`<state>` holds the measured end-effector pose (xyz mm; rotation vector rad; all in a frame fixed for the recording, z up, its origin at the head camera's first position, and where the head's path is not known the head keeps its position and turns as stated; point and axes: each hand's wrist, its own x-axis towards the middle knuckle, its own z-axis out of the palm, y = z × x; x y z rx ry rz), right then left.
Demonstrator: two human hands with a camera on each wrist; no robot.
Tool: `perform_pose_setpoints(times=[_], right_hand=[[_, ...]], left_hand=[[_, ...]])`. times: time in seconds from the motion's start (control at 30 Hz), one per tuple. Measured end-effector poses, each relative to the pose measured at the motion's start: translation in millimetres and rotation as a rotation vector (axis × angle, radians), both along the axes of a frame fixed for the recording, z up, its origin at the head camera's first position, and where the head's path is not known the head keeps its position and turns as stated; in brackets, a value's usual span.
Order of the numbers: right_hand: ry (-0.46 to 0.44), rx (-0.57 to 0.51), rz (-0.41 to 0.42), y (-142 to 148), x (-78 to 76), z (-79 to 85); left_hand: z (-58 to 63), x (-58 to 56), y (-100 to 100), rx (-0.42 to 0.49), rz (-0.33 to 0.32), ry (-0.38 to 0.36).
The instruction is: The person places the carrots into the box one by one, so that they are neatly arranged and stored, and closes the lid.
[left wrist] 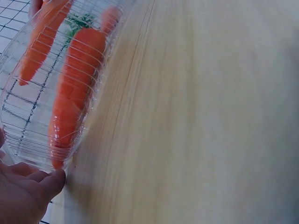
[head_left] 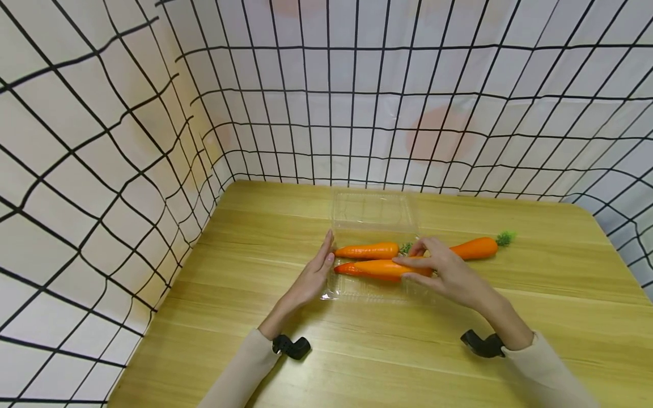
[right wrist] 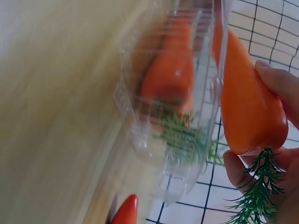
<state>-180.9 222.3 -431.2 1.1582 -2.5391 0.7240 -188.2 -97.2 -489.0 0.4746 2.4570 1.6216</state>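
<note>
Near the centre of the head view, we pinched a smooth carrot (head_left: 378,267) by its thick end in our right hand (head_left: 451,276), over a clear plastic clamshell (head_left: 372,292). Our left hand (head_left: 311,279) lay with straight fingers at the clamshell's left end; a loose carrot (head_left: 475,249) was right of centre. At lower left of the left wrist view, our left fingertips touched the thin end wall, which we judged easily flexed. At the right of the right wrist view, the pinched carrot looked stiff, probably light and slightly slippery; its broad shoulder, above the feathery green top (right wrist: 261,189), seemed our surest hold.
</note>
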Motion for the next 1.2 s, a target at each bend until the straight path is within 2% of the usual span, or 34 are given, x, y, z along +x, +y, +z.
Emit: perform_pose_setpoints(times=[0.3, 0.5, 0.8, 0.97, 1.2], right_hand=[[-0.033, 0.021, 0.002, -17, 4.7, -7.7], [-0.018, 0.038, -0.003, -23, 4.7, -13.2], [-0.099, 0.066, -0.041, -29, 7.8, -19.7], [-0.082, 0.074, -0.05, -33, 9.9, -22.0], [-0.013, 0.087, -0.058, -38, 11.5, -25.2]], left_hand=[[-0.3, 0.4, 0, -0.004, 0.003, 0.002], [-1.1, -0.4, 0, -0.001, 0.001, 0.009], [-2.2, -0.9, 0, -0.011, 0.005, 0.008], [-2.6, -1.0, 0, -0.005, 0.013, 0.004], [-3.5, -1.3, 0, -0.007, 0.011, 0.009]])
